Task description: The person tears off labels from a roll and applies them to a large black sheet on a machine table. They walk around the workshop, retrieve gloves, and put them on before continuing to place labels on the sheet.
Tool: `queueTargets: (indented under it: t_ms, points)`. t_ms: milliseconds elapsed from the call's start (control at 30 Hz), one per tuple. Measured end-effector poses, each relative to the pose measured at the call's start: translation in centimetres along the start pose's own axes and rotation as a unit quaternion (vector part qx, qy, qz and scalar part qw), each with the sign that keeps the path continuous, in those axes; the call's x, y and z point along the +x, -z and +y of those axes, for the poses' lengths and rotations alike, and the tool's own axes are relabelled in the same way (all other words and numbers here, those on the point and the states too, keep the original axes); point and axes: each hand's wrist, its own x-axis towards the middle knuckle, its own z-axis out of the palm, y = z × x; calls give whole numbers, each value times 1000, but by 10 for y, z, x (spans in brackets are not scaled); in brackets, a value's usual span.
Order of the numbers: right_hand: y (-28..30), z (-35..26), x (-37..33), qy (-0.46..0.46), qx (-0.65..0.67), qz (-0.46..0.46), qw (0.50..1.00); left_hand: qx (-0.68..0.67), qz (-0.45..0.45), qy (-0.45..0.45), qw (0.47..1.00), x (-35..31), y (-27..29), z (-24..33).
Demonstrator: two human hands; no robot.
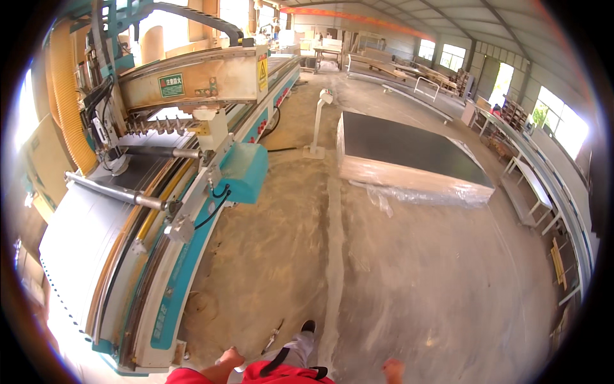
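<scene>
My left hand point(232, 357) hangs low beside my leg at the lower edge, its fingers curled in and nothing seen in them. On the right, my right hand point(393, 368) hangs apart from my body, also loosely closed, with no object showing. Neither hand touches anything but air or my clothing. Just ahead of my left hand a thin, dark and light object point(273, 336) lies on the floor; its kind is too small to make out. A large flatbed cutting machine point(169, 307) with a teal and white frame runs along my left.
A low stack of boards point(416, 147) with a dark top and plastic wrap stands ahead right. Between it and the machine is a white post stand point(318, 125) with a cable. The machine's gantry point(192, 80) carries rollers and a yellow hose point(67, 96). Long rails point(559, 192) line the right.
</scene>
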Motion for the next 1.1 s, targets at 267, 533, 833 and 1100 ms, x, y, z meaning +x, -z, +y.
queueTargets:
  t_ms: [267,533,833,1100]
  points:
    - [-87,-98,21,9,-81,-172,982,3,61,-105,993,117,103,260]
    - [-90,-202,163,-6,-103,-211,972,-49,83,-153,983,167,192,441]
    - [-46,-399,455,49,-129,-216,967,-210,-106,-30,972,204,159,445]
    - [-83,-691,608,111,-56,-143,982,-218,-154,-101,958,306,222,557]
